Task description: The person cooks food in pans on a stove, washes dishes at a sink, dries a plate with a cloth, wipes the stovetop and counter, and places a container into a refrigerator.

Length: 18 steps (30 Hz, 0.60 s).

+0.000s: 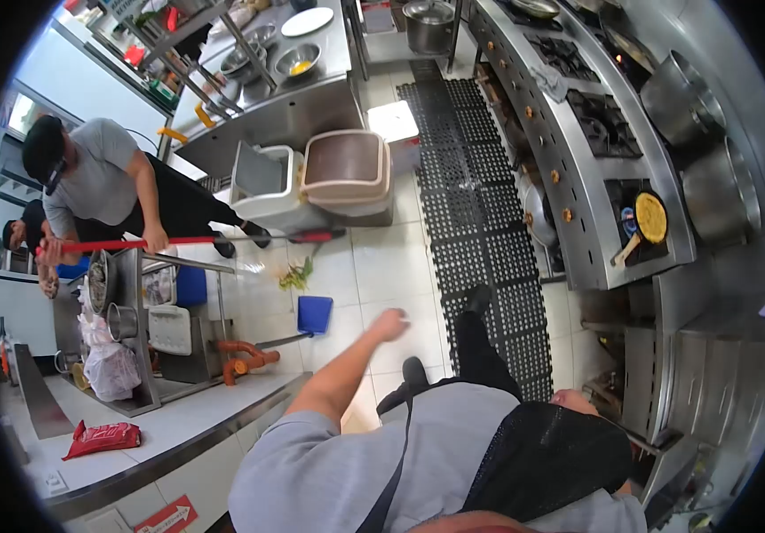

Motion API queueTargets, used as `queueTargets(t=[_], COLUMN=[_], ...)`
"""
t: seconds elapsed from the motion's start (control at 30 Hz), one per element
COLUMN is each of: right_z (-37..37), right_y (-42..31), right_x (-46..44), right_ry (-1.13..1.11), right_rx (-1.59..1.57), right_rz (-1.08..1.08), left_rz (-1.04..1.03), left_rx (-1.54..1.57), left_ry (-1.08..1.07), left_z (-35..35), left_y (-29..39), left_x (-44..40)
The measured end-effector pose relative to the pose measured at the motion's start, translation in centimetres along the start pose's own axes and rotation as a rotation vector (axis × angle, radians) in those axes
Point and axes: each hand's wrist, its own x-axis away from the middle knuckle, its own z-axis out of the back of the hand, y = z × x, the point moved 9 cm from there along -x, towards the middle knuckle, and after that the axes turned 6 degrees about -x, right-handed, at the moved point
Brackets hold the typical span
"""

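My left hand (390,325) hangs over the tiled floor, fingers curled in, with no object showing from it. Nearest to it is a blue dustpan (315,314), apart from the hand, its dark handle pointing left. Only a small part of my right hand (578,402) shows beside my black apron (542,457); its fingers are hidden. Left of my hands, a person in a grey shirt (103,164) holds a red-handled broom (134,244) with its head over the floor. Green and yellowish scraps (295,274) lie on the tiles near the dustpan.
A perforated black mat (480,195) runs along the stove (569,115), where a pan with a yellow round food (651,218) sits. Bins (344,169) stand by the steel table. An orange pipe (245,358) is at lower left; a red packet (103,439) lies on the counter.
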Motion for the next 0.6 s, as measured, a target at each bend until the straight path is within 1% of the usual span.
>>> queueTargets(t=[0.03, 0.07, 0.1, 0.13, 0.17, 0.2, 0.23, 0.27, 0.3, 0.33, 0.37, 0.43, 0.47, 0.5, 0.57, 0.6], right_z=[-1.1, -0.5, 0.4, 3.8, 7.6, 9.7, 11.5, 13.5, 18.4, 22.3, 25.5, 30.4, 32.6, 34.4, 37.2, 38.5], right_y=[2.6, 1.9, 1.0, -3.8, -6.8, -8.6, -9.1, -10.2, -15.4, -19.8, -23.2, -28.0, -30.1, -31.6, -33.4, -34.5], right_x=[-3.5, -4.0, -4.4, -5.0, -5.5, -7.3, -9.3, -12.9, -12.2, -11.7, -11.5, -11.2, -10.9, -11.0, -11.9, -12.1], right_ry=[-0.258, -0.331, -0.392, -0.254, -0.238, -0.378, -0.512, -0.451, -0.347, -0.275, -0.212, -0.162, -0.144, -0.125, -0.103, -0.126], right_rx=[0.093, 0.231, 0.357, 0.509, 0.447, 0.269, 0.225, 0.224, 0.396, 0.445, 0.496, 0.512, 0.5, 0.495, 0.472, 0.468], right_rz=[0.284, 0.404, 0.535, 0.492, 0.308, 0.363, 0.235, 0.483, 0.518, 0.472, 0.423, 0.49, 0.498, 0.509, 0.54, 0.53], left_rz=[-0.146, -0.276, -0.335, -0.463, -0.54, -0.619, -0.689, -0.724, -0.762, -0.859, -0.859, -1.035, -0.901, -0.911, -0.779, -0.864], left_rx=[0.13, 0.33, 0.425, 0.501, 0.712, 0.84, 0.976, 1.116, 1.256, 1.184, 1.18, 1.047, 1.069, 1.071, 0.99, 0.952], left_ry=[-0.055, -0.173, -0.437, -0.503, -0.737, -0.92, -1.099, -1.186, -1.262, -1.253, -1.267, -1.153, -1.21, -1.214, -1.088, -1.044], left_z=[1.2, 3.2, 5.8, 7.9, 9.2, 11.3, 13.1, 14.9, 17.1, 19.2, 19.7, 21.5, 22.3, 23.6, 25.7, 28.7], left_y=[7.0, 15.0, 23.3, 30.3, 36.6, 41.8, 46.3, 50.0, 53.2, 55.2, 55.8, 56.8, 57.1, 57.3, 56.7, 57.5], left_x=[0.3, 1.4, 3.1, 3.9, 4.9, 5.5, 6.6, 7.5, 7.7, 7.3, 6.5, 4.9, 3.5, 2.9, 0.3, 0.3])
